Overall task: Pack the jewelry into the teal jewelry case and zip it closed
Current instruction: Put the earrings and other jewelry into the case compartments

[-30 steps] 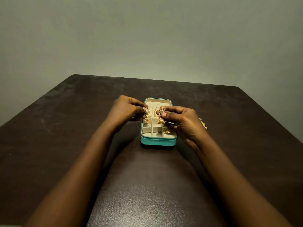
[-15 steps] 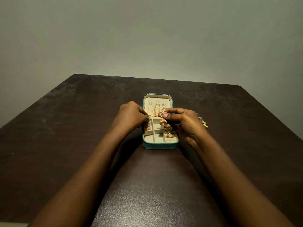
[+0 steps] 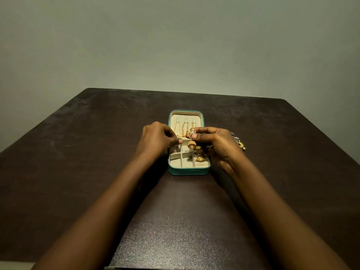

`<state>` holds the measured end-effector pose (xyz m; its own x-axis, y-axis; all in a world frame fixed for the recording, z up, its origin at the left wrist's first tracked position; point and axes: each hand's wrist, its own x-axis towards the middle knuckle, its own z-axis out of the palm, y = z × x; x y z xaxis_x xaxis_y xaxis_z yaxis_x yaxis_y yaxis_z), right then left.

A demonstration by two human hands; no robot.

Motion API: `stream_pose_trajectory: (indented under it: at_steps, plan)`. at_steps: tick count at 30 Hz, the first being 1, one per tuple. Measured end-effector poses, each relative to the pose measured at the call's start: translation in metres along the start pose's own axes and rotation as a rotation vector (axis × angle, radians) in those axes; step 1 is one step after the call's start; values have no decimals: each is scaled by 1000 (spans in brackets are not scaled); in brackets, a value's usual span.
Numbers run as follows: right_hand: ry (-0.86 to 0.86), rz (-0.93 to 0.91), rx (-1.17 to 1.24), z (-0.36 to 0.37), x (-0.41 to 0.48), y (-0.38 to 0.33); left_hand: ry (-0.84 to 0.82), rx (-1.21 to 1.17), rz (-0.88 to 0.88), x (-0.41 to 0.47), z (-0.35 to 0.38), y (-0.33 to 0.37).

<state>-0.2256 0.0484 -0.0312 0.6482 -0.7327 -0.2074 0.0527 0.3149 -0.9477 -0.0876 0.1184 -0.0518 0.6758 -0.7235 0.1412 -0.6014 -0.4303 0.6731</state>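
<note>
On the dark surface (image 3: pixel 175 221), the open teal jewelry case (image 3: pixel 188 170) sits between both hands. The left hand (image 3: pixel 155 139), holding an earring aloft a second ago, now curls low over the left compartments, so that earring is probably stowed; whether it still pinches, I cannot tell. The right hand (image 3: pixel 216 145) pinches a gold bell earring (image 3: pixel 191 143) above the dividers.

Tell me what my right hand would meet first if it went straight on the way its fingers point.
Likely the left hand, just across the gap: the right hand, pinching a gold earring, points leftward over the open teal case. Depth is unclear.
</note>
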Motion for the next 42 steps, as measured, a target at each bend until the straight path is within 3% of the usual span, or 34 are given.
stream_pose_trajectory:
  at_steps: [6,12,21,27,33,42]
  plan:
    - [13,12,-5,0,0,0,24,-151,-124,10,-7,-11]
    - [24,0,-47,-1,1,1,-235,-412,-343,15,-7,-9]
    - [50,-84,-164,0,4,5,-286,-498,-281,15,-2,-12]
    - [126,-226,-470,14,14,6,-305,-719,-376,17,-3,-11]
    - [163,-406,-799,30,29,15,-271,-772,-471,22,-2,-14]
    - [-40,-726,-1240,24,30,15,-280,-742,-458,22,-4,-13]
